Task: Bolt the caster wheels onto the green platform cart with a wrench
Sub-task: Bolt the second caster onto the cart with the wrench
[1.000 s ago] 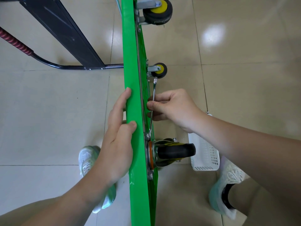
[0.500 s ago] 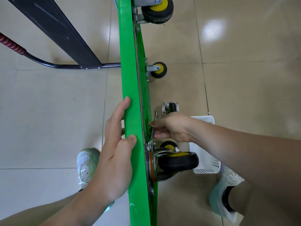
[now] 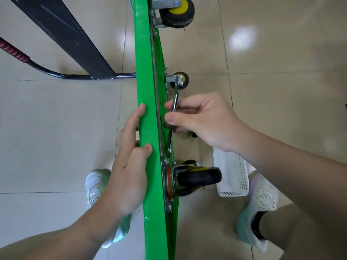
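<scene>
The green platform cart (image 3: 145,72) stands on its edge, running up the middle of the view. My left hand (image 3: 129,166) grips its upper rim, thumb on the near side. A black caster wheel (image 3: 199,177) with a yellow hub sits bolted on the underside close to me. Between thumb and fingers my right hand (image 3: 202,121) pinches a silver wrench (image 3: 173,117); the wrench's lower end sits at the bolt (image 3: 165,161) just above that caster's plate. Two more casters (image 3: 177,12) (image 3: 181,81) are fixed farther along the cart.
A white plastic basket (image 3: 232,175) lies on the tiled floor right of the near caster, partly under my right arm. The cart's black handle with a red grip (image 3: 11,49) and a dark panel (image 3: 62,34) extend left. My two shoes (image 3: 95,184) (image 3: 262,199) stand either side.
My right hand swung the wrench handle down toward the near caster and back up again to where it stood a second ago. My left hand stayed on the rim.
</scene>
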`<action>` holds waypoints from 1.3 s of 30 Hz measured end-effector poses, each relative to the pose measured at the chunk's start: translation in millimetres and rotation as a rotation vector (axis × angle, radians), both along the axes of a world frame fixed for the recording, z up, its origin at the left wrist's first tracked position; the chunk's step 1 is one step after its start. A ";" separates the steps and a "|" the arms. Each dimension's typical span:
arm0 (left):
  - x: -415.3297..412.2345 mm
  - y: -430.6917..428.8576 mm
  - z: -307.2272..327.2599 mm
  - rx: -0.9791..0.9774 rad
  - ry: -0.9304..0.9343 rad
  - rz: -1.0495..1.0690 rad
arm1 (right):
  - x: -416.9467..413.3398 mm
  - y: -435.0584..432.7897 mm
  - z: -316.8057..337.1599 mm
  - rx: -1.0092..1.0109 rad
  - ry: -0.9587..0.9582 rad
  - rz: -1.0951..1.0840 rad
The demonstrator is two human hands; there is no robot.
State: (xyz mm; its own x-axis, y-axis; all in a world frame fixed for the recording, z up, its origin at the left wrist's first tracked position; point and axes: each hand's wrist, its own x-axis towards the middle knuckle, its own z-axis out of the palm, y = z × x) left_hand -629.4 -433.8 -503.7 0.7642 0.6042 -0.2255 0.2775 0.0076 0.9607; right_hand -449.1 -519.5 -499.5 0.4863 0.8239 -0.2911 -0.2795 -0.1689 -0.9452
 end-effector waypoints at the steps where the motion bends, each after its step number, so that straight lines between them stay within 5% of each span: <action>1: 0.1 -0.2 0.1 0.000 -0.002 0.004 | -4.3 -4.8 2.7 0.014 -0.015 0.020; 25: -0.8 0.8 0.0 0.008 0.003 0.008 | -25.6 -10.7 -25.2 -0.013 -0.172 0.125; 32: 0.3 -0.6 1.3 0.021 0.017 0.007 | -13.6 -3.9 -35.9 0.016 -0.044 0.105; 39: 0.3 0.6 1.4 -0.028 0.016 0.002 | 4.2 11.8 -63.5 -0.182 0.106 0.101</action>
State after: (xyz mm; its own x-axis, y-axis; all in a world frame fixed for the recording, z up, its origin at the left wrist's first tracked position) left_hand -629.1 -433.2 -502.3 0.7591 0.5990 -0.2551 0.2933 0.0352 0.9554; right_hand -444.9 -507.6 -563.0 0.3631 0.7961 -0.4841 -0.3489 -0.3655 -0.8629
